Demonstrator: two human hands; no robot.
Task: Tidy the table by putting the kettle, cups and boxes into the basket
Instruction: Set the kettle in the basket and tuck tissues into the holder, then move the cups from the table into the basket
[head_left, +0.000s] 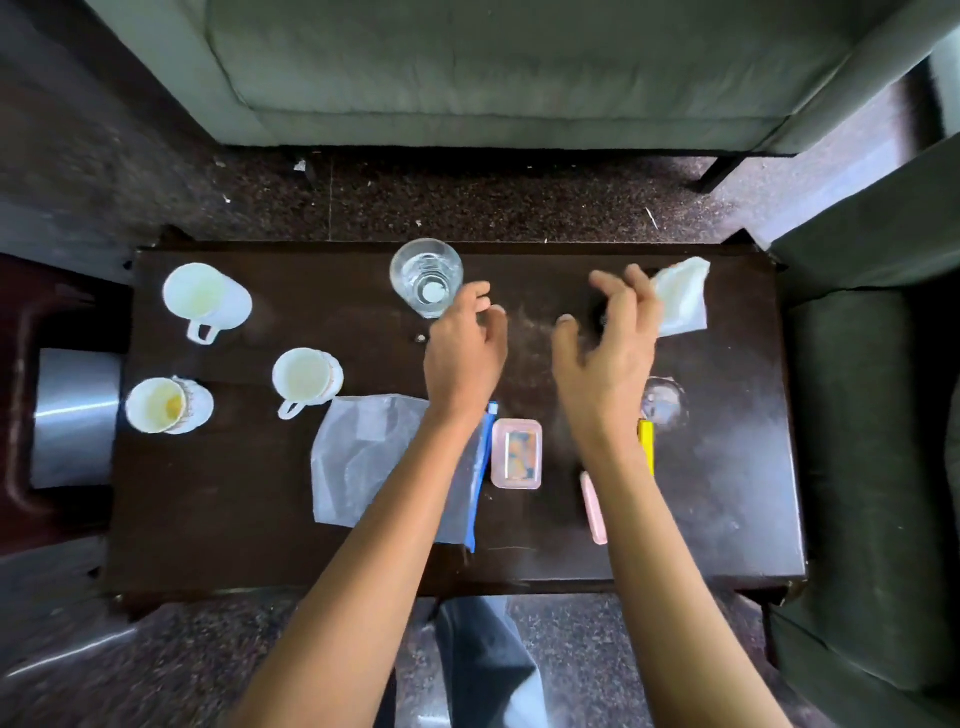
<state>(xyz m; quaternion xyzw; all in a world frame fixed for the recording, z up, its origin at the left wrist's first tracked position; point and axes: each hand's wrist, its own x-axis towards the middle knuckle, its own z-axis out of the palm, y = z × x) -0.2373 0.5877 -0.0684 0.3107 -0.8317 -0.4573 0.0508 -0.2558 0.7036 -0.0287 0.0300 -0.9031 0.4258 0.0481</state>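
Three white cups stand on the left of the dark table (218, 493): one at the back left (205, 299), one nearer the middle (306, 379), and a stained one (163, 405) at the left edge. A clear drinking glass (427, 275) stands at the back centre. A small pink lidded box (516, 453) lies between my forearms. My left hand (465, 345) hovers over the table just right of the glass, fingers loosely curled, holding nothing. My right hand (608, 353) hovers beside it, fingers spread and relaxed, empty. No kettle or basket is in view.
A clear zip bag with a blue edge (374, 457) lies under my left forearm. A white folded cloth (683, 301) sits at the back right, a yellow object (647, 447) and a pink strip (594, 509) by my right forearm. Sofas surround the table; a metal bin (78, 415) stands left.
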